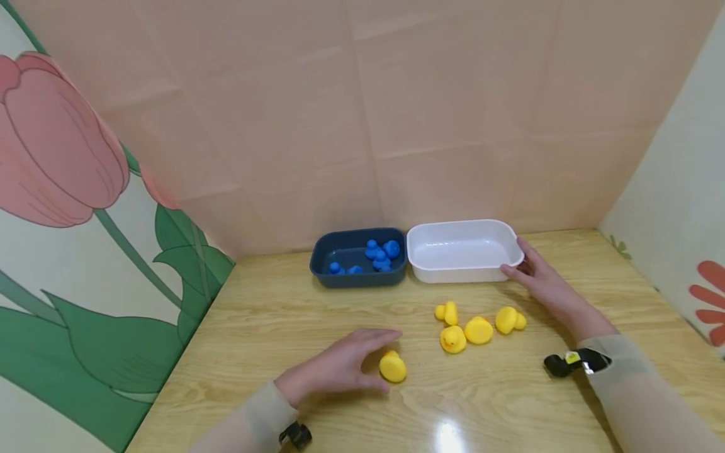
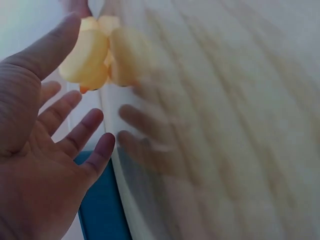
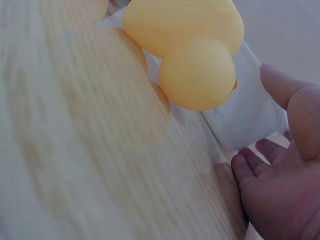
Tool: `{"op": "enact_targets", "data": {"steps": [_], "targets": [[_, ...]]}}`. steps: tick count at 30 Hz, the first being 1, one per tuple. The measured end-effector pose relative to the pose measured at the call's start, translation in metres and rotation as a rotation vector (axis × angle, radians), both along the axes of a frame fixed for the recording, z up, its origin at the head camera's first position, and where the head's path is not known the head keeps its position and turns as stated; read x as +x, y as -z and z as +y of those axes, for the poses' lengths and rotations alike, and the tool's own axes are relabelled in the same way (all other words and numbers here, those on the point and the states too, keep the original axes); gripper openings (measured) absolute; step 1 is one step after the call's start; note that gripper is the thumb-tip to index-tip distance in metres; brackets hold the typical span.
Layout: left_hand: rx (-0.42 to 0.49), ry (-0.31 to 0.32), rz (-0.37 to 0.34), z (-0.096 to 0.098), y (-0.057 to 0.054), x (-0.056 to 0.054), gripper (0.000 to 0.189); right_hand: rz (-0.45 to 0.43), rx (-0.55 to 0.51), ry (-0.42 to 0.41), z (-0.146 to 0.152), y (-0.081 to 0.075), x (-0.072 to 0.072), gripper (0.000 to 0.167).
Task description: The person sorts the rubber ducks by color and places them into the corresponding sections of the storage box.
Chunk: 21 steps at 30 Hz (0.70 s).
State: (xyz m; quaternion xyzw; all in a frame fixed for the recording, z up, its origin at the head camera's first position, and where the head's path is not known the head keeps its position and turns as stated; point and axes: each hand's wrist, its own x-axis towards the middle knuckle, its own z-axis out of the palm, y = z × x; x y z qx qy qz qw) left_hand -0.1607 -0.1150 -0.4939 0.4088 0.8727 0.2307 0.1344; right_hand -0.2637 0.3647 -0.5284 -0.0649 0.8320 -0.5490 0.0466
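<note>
My left hand [image 1: 342,360] is spread beside a yellow rubber duck [image 1: 393,367], thumb and fingers apart on either side of it. That hand [image 2: 47,165] is not closed on the duck [image 2: 87,55] in the left wrist view. At the white tray [image 1: 467,275], my right hand [image 1: 540,280] holds the front right corner, thumb on the front wall and fingers along the right end. The right wrist view shows the hand [image 3: 280,180] around the tray [image 3: 250,110], partly hidden by a large-looking yellow duck [image 3: 197,75]. No ducks show inside the white tray.
Several yellow ducks [image 1: 478,330] lie on the wooden table in front of the white tray. A navy tray [image 1: 359,279] holding several blue ducks [image 1: 381,261] stands left of the white one. A pinkish covered wall [image 1: 362,126] rises behind both trays.
</note>
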Motion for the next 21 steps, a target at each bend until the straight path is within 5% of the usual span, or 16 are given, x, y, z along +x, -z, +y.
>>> {"op": "enact_targets", "data": {"steps": [21], "targets": [[-0.012,0.059,0.038,0.0012,0.0053,-0.0035,0.063,0.001,-0.008,-0.004,0.0007,0.0024,-0.0015,0.101]]}}
